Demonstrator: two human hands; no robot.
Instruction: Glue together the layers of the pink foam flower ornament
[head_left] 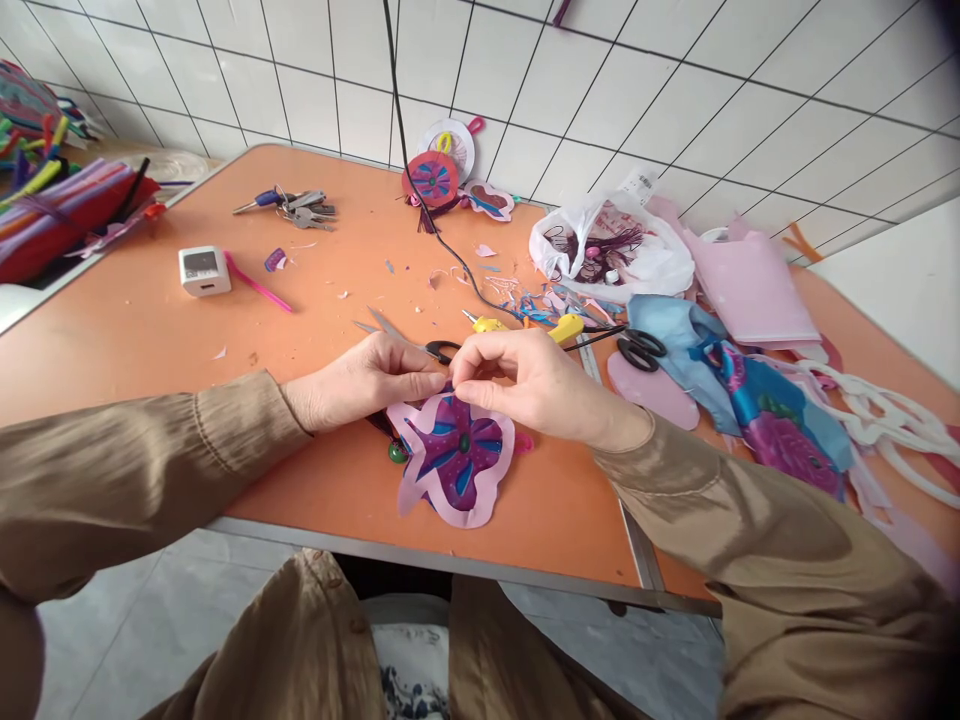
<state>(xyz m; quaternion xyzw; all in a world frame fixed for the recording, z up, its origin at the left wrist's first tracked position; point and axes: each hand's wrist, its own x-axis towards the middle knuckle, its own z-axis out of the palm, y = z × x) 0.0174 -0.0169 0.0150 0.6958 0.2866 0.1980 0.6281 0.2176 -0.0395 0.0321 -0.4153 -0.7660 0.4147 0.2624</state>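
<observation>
Near the front of the table, a flower-shaped fabric piece with a pink border and a purple and blue middle hangs or rests below my fingers. My left hand pinches its top edge, thumb against forefinger. Close beside it, my right hand is also closed in a pinch at the same edge; whatever small thing lies between the fingertips is hidden. A green bead with dark threads pokes out at the piece's left. On its right side shows a bright pink loop. Just beyond my hands lie scissors, partly covered.
A yellow tool with a black cord lies behind my right hand among fabric scraps. Keys, a white charger and finished ornaments sit farther back. At right are a white plastic bag, black-handled scissors and blue fabric.
</observation>
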